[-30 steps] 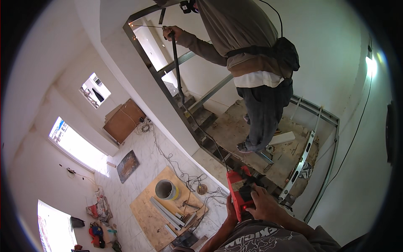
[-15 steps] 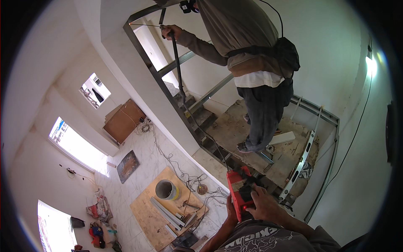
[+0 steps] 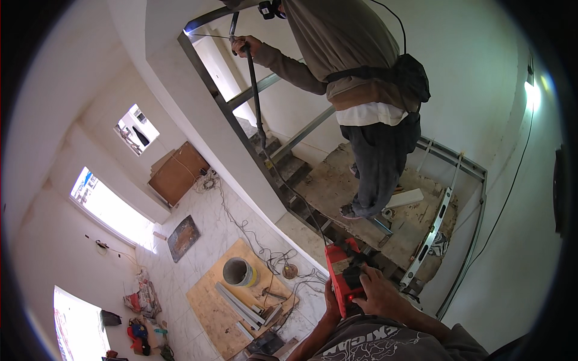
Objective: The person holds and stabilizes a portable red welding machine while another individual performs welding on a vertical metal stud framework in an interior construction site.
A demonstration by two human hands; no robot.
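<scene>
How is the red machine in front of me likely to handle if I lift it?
The red machine will probably stay stiff, since it looks boxy and hard-shelled. It may feel heavy, as your left hand and right hand are both on it. The dark cable seemingly joining its far end could tug.

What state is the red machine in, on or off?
On, apparently: the red machine shows a glowing red light, and the thin rod flares blue-white at its tip.

Red machine [image 3: 339,285], underside hidden.
</scene>
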